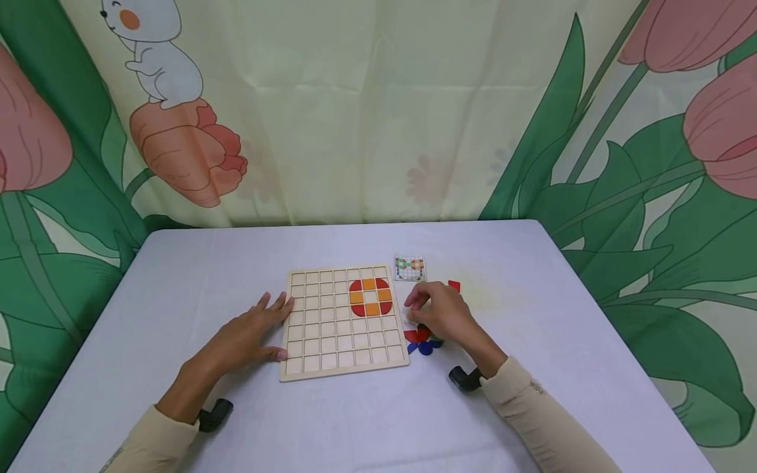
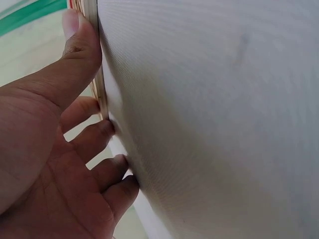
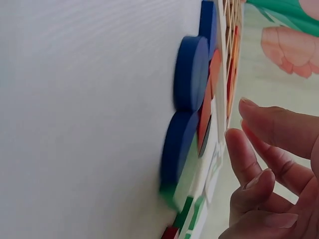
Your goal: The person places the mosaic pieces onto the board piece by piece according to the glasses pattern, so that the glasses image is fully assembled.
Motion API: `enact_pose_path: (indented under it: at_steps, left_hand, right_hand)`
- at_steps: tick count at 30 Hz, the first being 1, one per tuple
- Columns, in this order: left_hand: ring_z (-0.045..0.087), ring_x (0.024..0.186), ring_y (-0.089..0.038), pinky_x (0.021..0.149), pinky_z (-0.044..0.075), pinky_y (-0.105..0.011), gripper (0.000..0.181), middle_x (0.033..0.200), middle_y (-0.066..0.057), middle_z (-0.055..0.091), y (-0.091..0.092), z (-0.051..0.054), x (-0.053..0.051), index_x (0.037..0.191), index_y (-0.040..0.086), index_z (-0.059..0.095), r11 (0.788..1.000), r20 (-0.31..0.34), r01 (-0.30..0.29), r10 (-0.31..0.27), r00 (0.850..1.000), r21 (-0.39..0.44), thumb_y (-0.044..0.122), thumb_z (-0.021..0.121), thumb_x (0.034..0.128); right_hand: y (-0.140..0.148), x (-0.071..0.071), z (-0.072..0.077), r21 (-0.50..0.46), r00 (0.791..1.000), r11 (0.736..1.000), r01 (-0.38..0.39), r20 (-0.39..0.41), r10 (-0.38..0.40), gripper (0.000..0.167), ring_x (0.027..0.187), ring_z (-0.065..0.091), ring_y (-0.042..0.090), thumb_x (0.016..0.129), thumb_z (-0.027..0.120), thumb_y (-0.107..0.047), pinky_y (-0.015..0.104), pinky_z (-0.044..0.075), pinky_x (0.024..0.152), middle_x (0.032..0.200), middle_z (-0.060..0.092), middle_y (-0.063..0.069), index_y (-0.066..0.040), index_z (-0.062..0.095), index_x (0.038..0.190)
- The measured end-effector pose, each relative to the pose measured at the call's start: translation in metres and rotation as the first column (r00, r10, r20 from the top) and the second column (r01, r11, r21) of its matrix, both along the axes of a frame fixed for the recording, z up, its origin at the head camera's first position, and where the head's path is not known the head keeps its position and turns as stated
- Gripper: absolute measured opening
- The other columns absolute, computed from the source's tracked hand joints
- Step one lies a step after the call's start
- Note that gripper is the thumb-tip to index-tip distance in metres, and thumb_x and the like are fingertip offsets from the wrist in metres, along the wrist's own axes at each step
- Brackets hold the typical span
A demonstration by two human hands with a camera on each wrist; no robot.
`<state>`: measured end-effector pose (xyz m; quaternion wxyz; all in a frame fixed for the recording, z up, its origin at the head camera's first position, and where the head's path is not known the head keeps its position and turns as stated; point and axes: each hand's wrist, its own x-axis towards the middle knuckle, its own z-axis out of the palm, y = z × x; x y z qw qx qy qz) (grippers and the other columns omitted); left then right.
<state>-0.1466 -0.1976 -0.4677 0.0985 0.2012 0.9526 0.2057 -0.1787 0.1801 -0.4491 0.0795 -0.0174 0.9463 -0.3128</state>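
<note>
A wooden grid board (image 1: 328, 343) lies on the table. Orange squares and red rounded-corner pieces form a ring (image 1: 357, 309) at its upper right, with an uncovered cell in the middle. My left hand (image 1: 245, 335) rests against the board's left edge, fingers spread; the left wrist view shows the thumb (image 2: 82, 55) touching the rim. Beyond the opposite edge, my right hand (image 1: 440, 312) hovers over loose pieces with bent fingers. Nothing shows between its thumb and fingertips in the right wrist view. Below it lie a red piece (image 1: 416, 335) and blue rounded pieces (image 3: 192, 74); the hand partly hides others.
A small pattern card (image 1: 409, 268) lies beside the board's upper right corner. A red piece (image 1: 454, 286) sits beyond the right hand. White cloth covers the table (image 1: 367, 427), and a printed curtain (image 1: 355, 131) hangs behind it. Each wrist carries a black camera (image 1: 215, 415).
</note>
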Motion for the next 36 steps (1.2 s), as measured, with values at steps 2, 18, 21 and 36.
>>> enact_pose_path:
  at_steps: [2,18,21,36]
  left_hand:
    - [0.022,0.159,-0.055,0.112,0.039,-0.076,0.104,0.172,-0.019,0.031,0.0,0.0,0.0,0.165,0.009,0.037,1.0,-0.001,0.0,0.0,1.0,0.001,0.038,0.089,0.0799]
    - [0.022,0.159,-0.056,0.113,0.039,-0.075,0.105,0.172,-0.019,0.03,-0.001,0.0,0.0,0.165,0.009,0.037,1.0,0.003,0.005,-0.005,1.0,0.001,0.041,0.088,0.0798]
    - [0.022,0.159,-0.056,0.114,0.039,-0.075,0.105,0.173,-0.018,0.03,-0.001,-0.001,0.0,0.166,0.01,0.037,1.0,0.007,0.001,-0.001,1.0,0.003,0.041,0.089,0.0796]
    - [0.022,0.159,-0.055,0.113,0.039,-0.076,0.106,0.173,-0.018,0.031,-0.001,-0.003,-0.001,0.166,0.011,0.037,1.0,0.006,-0.003,0.003,1.0,-0.005,0.041,0.089,0.0792]
  right_hand:
    - [0.005,0.002,-0.001,-0.003,1.0,1.0,-0.001,0.002,0.001,0.015,0.093,0.062,0.02,0.088,0.088,-0.018,0.029,0.052,0.069,0.088,0.069,-0.001,-0.018,0.077,0.098]
    - [0.035,0.017,-0.005,0.042,0.998,0.998,-0.042,0.058,0.039,0.016,0.085,0.062,0.016,0.087,0.089,-0.014,0.03,0.049,0.072,0.085,0.069,-0.002,-0.017,0.081,0.1]
    - [0.035,0.017,-0.006,0.041,0.998,0.998,-0.042,0.058,0.04,0.016,0.085,0.061,0.016,0.087,0.089,-0.013,0.03,0.049,0.072,0.085,0.068,-0.001,-0.017,0.081,0.101]
    - [0.031,0.013,-0.008,0.054,0.996,0.996,-0.065,0.061,0.062,0.015,0.085,0.061,0.015,0.087,0.089,-0.013,0.03,0.049,0.075,0.084,0.068,-0.002,-0.018,0.076,0.088]
